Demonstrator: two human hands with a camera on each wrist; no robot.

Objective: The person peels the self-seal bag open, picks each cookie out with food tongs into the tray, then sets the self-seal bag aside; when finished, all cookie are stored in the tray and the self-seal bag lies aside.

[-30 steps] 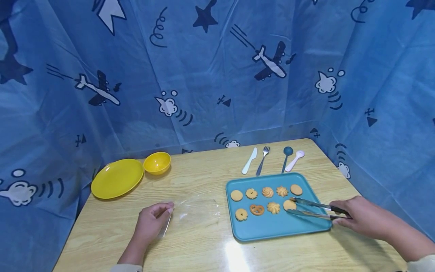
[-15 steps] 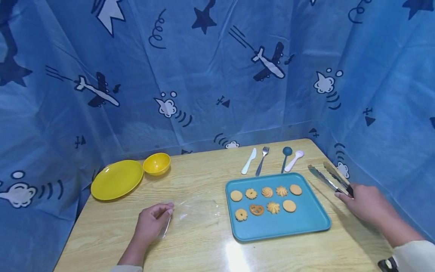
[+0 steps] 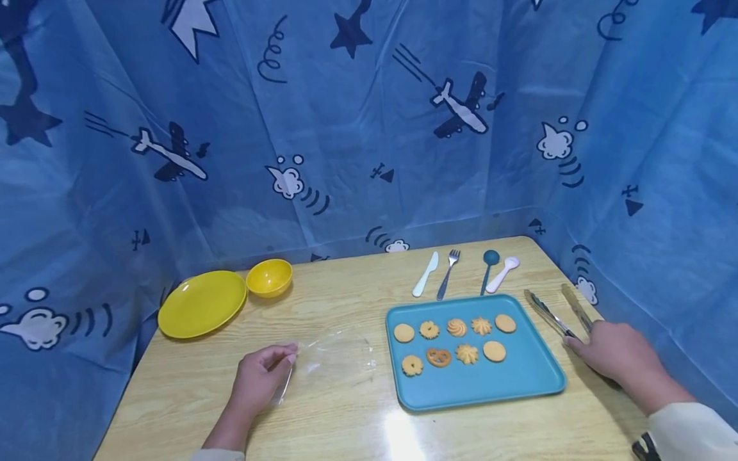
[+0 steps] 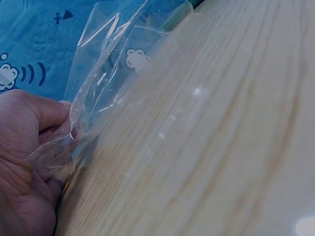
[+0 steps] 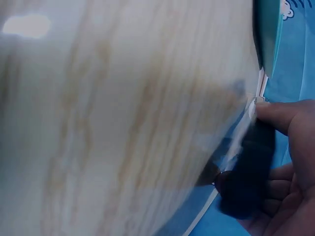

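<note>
My left hand (image 3: 261,378) pinches the near edge of a clear plastic bag (image 3: 340,355) that lies toward the middle of the table. In the left wrist view, the bag (image 4: 101,64) stands crinkled and partly raised from the thumb and fingers. My right hand (image 3: 625,352) holds metal tongs (image 3: 552,315) just right of a blue tray (image 3: 478,389), low over the table, their arms spread with nothing between them. The right wrist view shows their black handle (image 5: 251,167) between thumb and fingers. Two rows of cookies, among them a round cookie (image 3: 494,351) and a pretzel (image 3: 439,357), sit on the tray.
A yellow plate (image 3: 202,304) and a yellow bowl (image 3: 269,278) stand at the back left. Behind the tray lie a pale knife (image 3: 425,274), a fork (image 3: 448,275), a dark spoon (image 3: 490,258) and a pink spoon (image 3: 503,275). A blue printed curtain (image 3: 323,115) surrounds the table.
The tongs have left the round cookie on the tray, swung right past the tray's edge and come down near the table. My left hand and the bag have stayed put.
</note>
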